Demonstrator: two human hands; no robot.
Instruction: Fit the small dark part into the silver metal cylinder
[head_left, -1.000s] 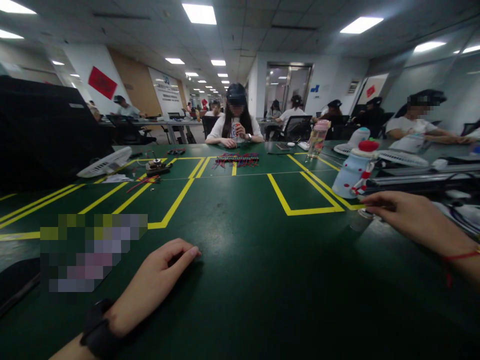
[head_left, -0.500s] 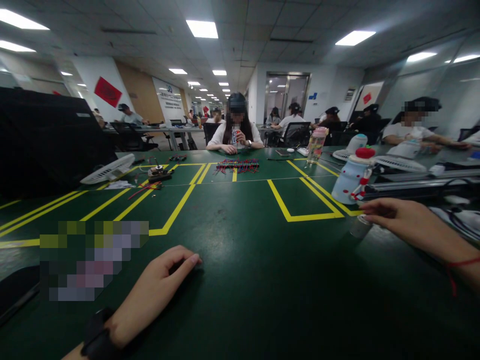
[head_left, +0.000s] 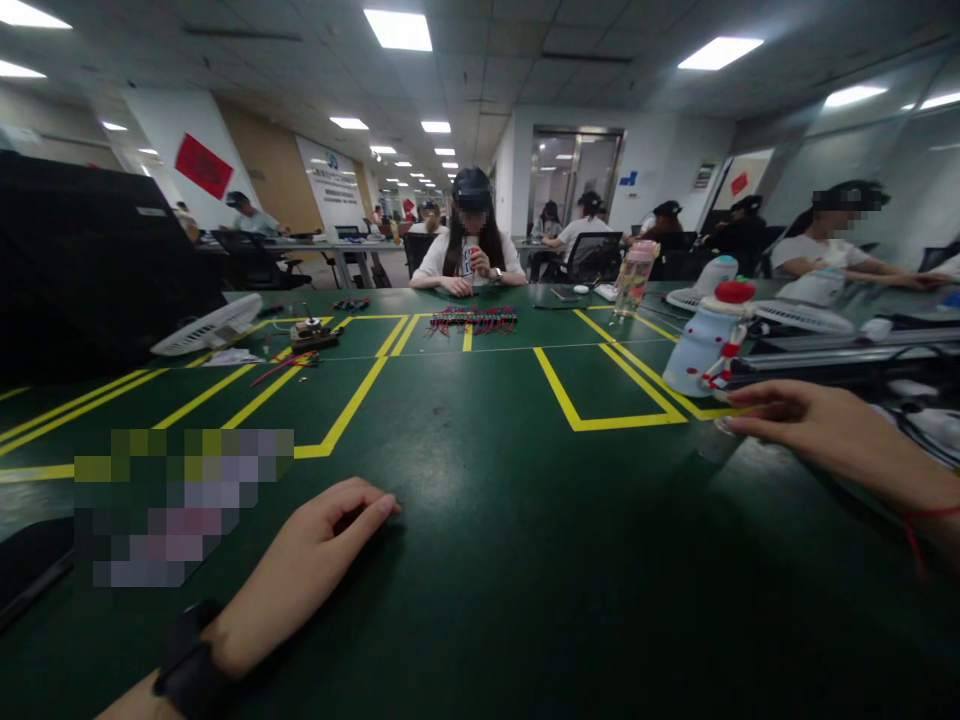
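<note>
My left hand point(head_left: 315, 560) rests palm down on the green table point(head_left: 525, 560), fingers loosely curled, holding nothing; a black band is on its wrist. My right hand point(head_left: 806, 425) reaches in from the right, a red string on its wrist. Its fingertips pinch the top of a small clear cup point(head_left: 716, 440) that stands on the table, just in front of a pale blue bottle with a red cap point(head_left: 701, 345).
Yellow tape lines point(head_left: 592, 400) mark boxes on the table. A white fan point(head_left: 206, 328), a small device with red wires point(head_left: 307, 335), a bundle of red and blue wires point(head_left: 474, 320) and a pink-lidded bottle point(head_left: 634, 280) lie farther off. Several people sit at the far side and right.
The view bobbed down and back up. My right hand shifted slightly on the small cup; my left hand stayed put.
</note>
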